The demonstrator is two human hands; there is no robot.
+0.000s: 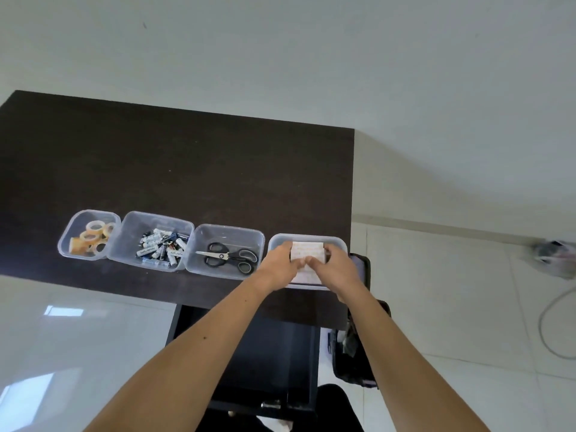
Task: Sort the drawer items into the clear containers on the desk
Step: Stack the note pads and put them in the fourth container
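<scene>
Both hands, left hand (280, 263) and right hand (335, 266), pinch a paper stack (307, 252) over the rightmost clear container (338, 241). That container sits at the desk (187, 169) edge; a push could tip it off.

Four clear containers stand in a row on the dark tabletop (174, 157); taking the scissors container (225, 251) as the landmark, the battery container (151, 241) touches its left side, and the tape-roll container (88, 234) sits just beyond that. Immediately right of the scissors container, at the tabletop's right edge, is the fourth container (307, 260), where the left hand (279, 265) and right hand (338, 268) together grip a white paper stack (307, 252) from either side. Below the scissors container, under the tabletop's near edge, a dark drawer (246, 363) stands open.
</scene>
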